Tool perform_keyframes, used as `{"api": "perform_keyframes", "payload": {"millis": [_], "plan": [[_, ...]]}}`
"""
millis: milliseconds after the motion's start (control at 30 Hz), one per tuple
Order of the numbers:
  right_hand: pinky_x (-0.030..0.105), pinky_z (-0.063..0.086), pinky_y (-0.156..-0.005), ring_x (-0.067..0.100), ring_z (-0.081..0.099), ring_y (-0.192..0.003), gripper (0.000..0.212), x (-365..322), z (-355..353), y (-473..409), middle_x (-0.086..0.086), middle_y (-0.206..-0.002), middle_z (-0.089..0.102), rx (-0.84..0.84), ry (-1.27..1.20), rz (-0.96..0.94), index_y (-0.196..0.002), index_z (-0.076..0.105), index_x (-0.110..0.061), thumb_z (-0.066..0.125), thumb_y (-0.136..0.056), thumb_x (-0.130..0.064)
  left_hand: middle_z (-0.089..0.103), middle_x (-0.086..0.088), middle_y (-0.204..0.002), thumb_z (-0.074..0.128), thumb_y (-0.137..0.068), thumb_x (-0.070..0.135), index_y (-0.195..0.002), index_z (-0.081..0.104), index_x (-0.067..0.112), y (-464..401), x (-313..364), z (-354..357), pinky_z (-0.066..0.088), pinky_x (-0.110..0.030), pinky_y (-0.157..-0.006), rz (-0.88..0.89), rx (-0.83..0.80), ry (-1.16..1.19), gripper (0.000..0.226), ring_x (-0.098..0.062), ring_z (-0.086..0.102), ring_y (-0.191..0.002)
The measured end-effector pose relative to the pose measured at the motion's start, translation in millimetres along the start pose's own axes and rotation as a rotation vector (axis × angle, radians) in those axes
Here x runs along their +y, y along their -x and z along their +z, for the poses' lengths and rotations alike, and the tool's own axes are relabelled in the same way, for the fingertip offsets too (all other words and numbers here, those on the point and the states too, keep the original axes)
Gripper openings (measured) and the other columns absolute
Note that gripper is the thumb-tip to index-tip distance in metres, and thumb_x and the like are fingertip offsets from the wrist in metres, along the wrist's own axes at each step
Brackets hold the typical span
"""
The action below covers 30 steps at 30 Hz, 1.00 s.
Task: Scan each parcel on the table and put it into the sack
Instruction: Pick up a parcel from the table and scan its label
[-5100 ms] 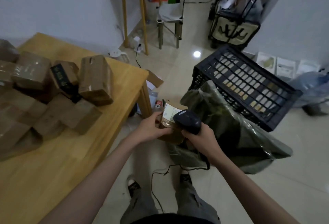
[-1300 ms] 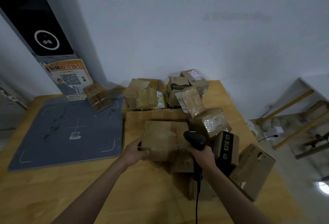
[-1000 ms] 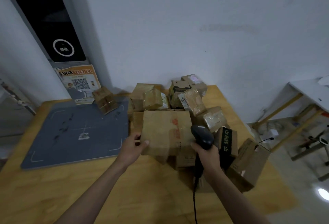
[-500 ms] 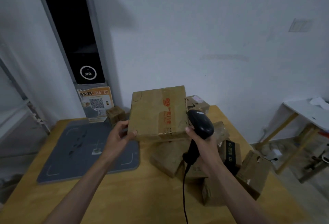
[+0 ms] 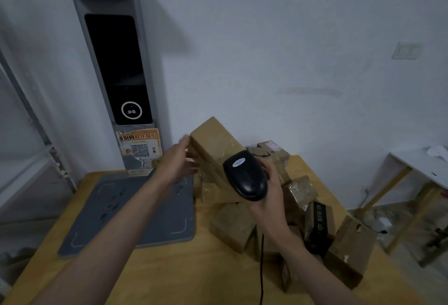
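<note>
- Between my two hands, the large brown taped cardboard parcel (image 5: 213,149) is lifted off the pile and tilted; my left hand (image 5: 178,162) touches its left face with fingers nearly straight.
- My right hand (image 5: 271,193) is curled round the black corded handheld scanner (image 5: 244,175), just right of that parcel.
- I judge this parcel not yet scanned; no sack shows.
- Below my right fingers, roughly nine more brown parcels (image 5: 234,228) wait on the yellow wooden table (image 5: 169,278), the exact count unclear.
- One scanner, one grey mat (image 5: 145,210).
</note>
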State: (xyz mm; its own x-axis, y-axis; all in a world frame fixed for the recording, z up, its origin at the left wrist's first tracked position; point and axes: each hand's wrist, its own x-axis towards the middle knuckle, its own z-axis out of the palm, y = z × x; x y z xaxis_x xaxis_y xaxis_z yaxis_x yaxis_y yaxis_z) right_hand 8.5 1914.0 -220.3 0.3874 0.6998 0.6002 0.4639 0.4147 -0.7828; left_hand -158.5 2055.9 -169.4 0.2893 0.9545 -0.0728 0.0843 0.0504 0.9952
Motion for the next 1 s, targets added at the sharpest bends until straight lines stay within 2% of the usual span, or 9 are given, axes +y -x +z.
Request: {"api": "perform_keyframes", "payload": {"millis": [100, 167, 300, 400, 600, 700, 767, 900, 1000], "plan": [[0.048, 0.043, -0.112, 0.019, 0.046, -0.137, 0.087, 8.8, -3.2, 1.3, 0.006, -0.146, 0.046, -0.08, 0.081, -0.121, -0.125, 0.047, -0.07, 0.084, -0.081, -0.005, 0.064, -0.012, -0.101, 0.043, -0.094, 0.068, -0.118, 0.057, 0.014, -0.4, 25.9, -4.5, 0.056, -0.038, -0.068, -0.08, -0.05, 0.098, 0.06, -0.03, 0.068, -0.088], [0.048, 0.039, -0.116, 0.02, 0.038, -0.143, 0.062, 21.1, -8.3, 1.7, 0.0, -0.152, 0.038, -0.149, 0.187, -0.225, -0.134, 0.057, -0.047, 0.081, -0.086, -0.016, 0.058, -0.013, -0.111, 0.049, -0.088, 0.071, -0.127, 0.052, 0.024, -2.7, 31.2, -8.8, 0.057, -0.039, -0.068, -0.106, -0.1, 0.043, 0.061, -0.032, 0.065, -0.097], [0.025, 0.032, -0.118, 0.022, 0.025, -0.15, 0.05, 39.5, -17.4, -0.2, -0.001, -0.156, 0.03, -0.233, 0.457, -0.405, -0.133, 0.065, -0.013, 0.081, -0.086, -0.019, 0.056, -0.013, -0.116, 0.065, -0.082, 0.062, -0.109, 0.065, 0.023, -9.7, 32.2, -15.9, 0.057, -0.039, -0.072, -0.159, -0.208, -0.164, 0.047, -0.03, 0.061, -0.102], [0.011, 0.019, -0.117, 0.022, 0.021, -0.152, 0.063, 45.5, -22.3, -0.2, 0.004, -0.157, 0.031, -0.262, 0.598, -0.465, -0.138, 0.061, -0.011, 0.085, -0.081, -0.022, 0.057, -0.012, -0.115, 0.069, -0.082, 0.053, -0.111, 0.068, 0.028, -13.5, 31.4, -21.5, 0.058, -0.039, -0.074, -0.185, -0.258, -0.253, 0.039, -0.029, 0.062, -0.1], [0.025, 0.017, -0.122, 0.015, 0.015, -0.155, 0.058, 48.6, -28.2, -3.0, -0.005, -0.164, 0.022, -0.419, 0.507, -0.375, -0.146, 0.051, -0.031, 0.069, -0.091, -0.034, 0.056, -0.01, -0.12, 0.067, -0.091, 0.04, -0.117, 0.06, 0.032, -14.5, 25.7, -22.7, 0.059, -0.053, -0.086, -0.164, -0.279, -0.256, 0.029, -0.032, 0.063, -0.107], [0.029, 0.037, -0.117, 0.005, 0.039, -0.142, 0.076, 39.8, -24.4, -9.6, -0.011, -0.152, 0.041, -0.363, 0.202, -0.167, -0.137, 0.041, -0.063, 0.08, -0.086, -0.023, 0.058, -0.006, -0.119, 0.071, -0.09, 0.034, -0.125, 0.054, 0.038, -17.1, 19.0, -22.4, 0.062, -0.05, -0.078, -0.113, -0.227, -0.272, 0.039, -0.03, 0.064, -0.104], [0.023, 0.047, -0.107, -0.001, 0.055, -0.124, 0.073, 33.7, -23.9, -17.4, -0.008, -0.133, 0.058, -0.29, 0.176, -0.085, -0.127, 0.045, -0.067, 0.081, -0.085, -0.02, 0.06, -0.004, -0.116, 0.071, -0.089, 0.033, -0.13, 0.051, 0.042, -17.3, 15.4, -22.4, 0.063, -0.046, -0.074, -0.055, -0.201, -0.323, 0.046, -0.026, 0.065, -0.101], [0.025, 0.056, -0.088, -0.002, 0.067, -0.095, 0.035, 30.2, -30.4, -35.7, -0.011, -0.1, 0.071, -0.353, 0.238, 0.015, -0.117, 0.065, -0.031, 0.078, -0.087, -0.02, 0.06, -0.002, -0.117, 0.07, -0.09, 0.034, -0.136, 0.043, 0.048, -19.0, 7.4, -22.0, 0.054, -0.029, -0.065, 0.106, -0.161, -0.484, 0.055, -0.018, 0.062, -0.098], [0.022, 0.056, -0.076, 0.001, 0.068, -0.082, 0.039, 26.8, -32.7, -49.3, -0.006, -0.089, 0.072, -0.42, 0.314, 0.015, -0.118, 0.067, -0.02, 0.081, -0.083, -0.02, 0.055, -0.005, -0.122, 0.071, -0.089, 0.032, -0.136, 0.041, 0.048, -19.8, 1.7, -25.2, 0.047, -0.026, -0.067, 0.197, -0.134, -0.579, 0.058, -0.015, 0.06, -0.097]]}}
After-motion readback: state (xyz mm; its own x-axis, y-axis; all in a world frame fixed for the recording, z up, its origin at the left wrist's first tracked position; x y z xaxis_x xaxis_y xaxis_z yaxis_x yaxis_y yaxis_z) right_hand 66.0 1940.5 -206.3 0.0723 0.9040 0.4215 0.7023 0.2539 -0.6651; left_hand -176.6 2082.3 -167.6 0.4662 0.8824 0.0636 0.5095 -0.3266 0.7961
